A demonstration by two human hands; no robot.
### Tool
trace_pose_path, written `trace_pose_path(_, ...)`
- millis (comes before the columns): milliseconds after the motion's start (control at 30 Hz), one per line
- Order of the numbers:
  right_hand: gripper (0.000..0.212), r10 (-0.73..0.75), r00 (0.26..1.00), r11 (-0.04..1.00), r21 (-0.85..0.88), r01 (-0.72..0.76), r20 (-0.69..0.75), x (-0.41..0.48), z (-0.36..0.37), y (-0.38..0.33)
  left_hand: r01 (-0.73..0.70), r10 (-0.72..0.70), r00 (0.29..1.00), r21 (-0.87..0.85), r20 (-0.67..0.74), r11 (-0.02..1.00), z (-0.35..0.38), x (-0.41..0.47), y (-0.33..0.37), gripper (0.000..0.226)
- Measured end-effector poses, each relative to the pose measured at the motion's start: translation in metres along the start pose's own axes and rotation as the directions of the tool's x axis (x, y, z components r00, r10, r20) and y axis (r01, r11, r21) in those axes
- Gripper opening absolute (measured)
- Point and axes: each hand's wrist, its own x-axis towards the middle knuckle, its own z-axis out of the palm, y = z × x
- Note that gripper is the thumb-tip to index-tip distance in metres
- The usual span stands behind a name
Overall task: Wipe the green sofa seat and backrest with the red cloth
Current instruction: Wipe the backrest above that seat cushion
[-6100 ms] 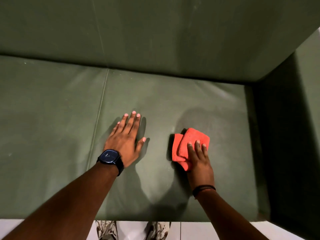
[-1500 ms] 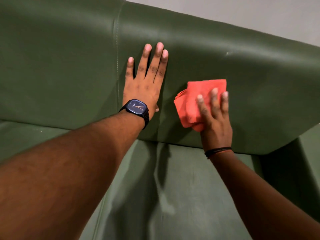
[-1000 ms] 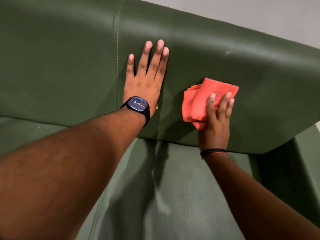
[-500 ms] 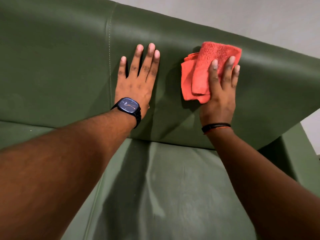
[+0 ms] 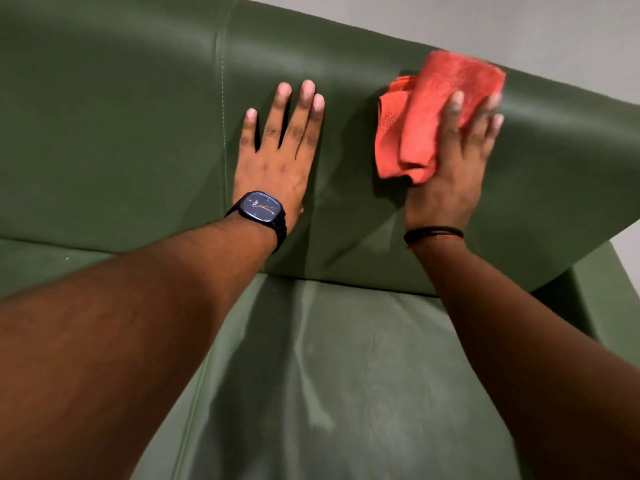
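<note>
Cloth (image 5: 427, 123), bright red with a nubbly weave, sat folded into several loose layers high on the backrest (image 5: 121, 126). Its upper corner reached the top edge, and that corner looked blurred. We held it there with our right grip (image 5: 446, 181), released rather than clenched: the fingers (image 5: 452, 116) lay straight across the cloth and pressed it flat against the upholstery. The thumb was out of sight. A thin dark band (image 5: 433, 233) circled that wrist.

Just beside it, apart from the cloth, our left grip (image 5: 277, 157) was also released. Its palm and straight fingers were spread flat on the backrest, grasping nothing. A dark square-faced watch (image 5: 260, 206) sat on that wrist, and a stitched seam (image 5: 223, 109) ran down the upholstery close to the little finger.

The sofa was smooth, dull green leather-like material that caught soft light along the backrest's rounded top. Below our arms the seat (image 5: 346, 375) showed pale streaks and shallow creases. An armrest (image 5: 609, 299) rose at the right end. Behind the sofa stood a plain grey wall (image 5: 519, 26).
</note>
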Motion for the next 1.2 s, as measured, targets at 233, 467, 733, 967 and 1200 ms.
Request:
trace_pose_path(233,0.050,-0.345,0.862,0.911,-0.086,0.402,0.372,-0.055,-0.009,0.038,-0.006,0.006,1.000,-0.008,0.011,1.000,0.000,0.000,-0.003,0.122)
trace_pose_path(467,0.075,-0.026,0.951,0.996,-0.078,0.052,0.307,-0.083,0.012,0.016,0.000,0.000,1.000,-0.001,0.000,1.000,0.001,-0.001,-0.003,0.121)
trace_pose_path(733,0.067,-0.132,0.914,0.954,-0.202,0.222,0.382,-0.089,-0.012,0.060,-0.020,0.020,1.000,0.004,0.023,1.000,-0.002,-0.003,-0.006,0.123)
trace_pose_path(967,0.070,0.098,0.840,0.995,-0.057,-0.080,0.533,-0.135,-0.003,0.027,0.004,-0.004,0.999,-0.005,0.036,1.000,-0.006,-0.009,0.001,0.112)
trace_pose_path(1200,0.072,0.302,0.756,0.921,0.029,-0.389,0.581,-0.233,-0.012,-0.016,-0.050,0.075,0.979,-0.131,0.192,0.990,0.017,-0.080,0.005,0.084)
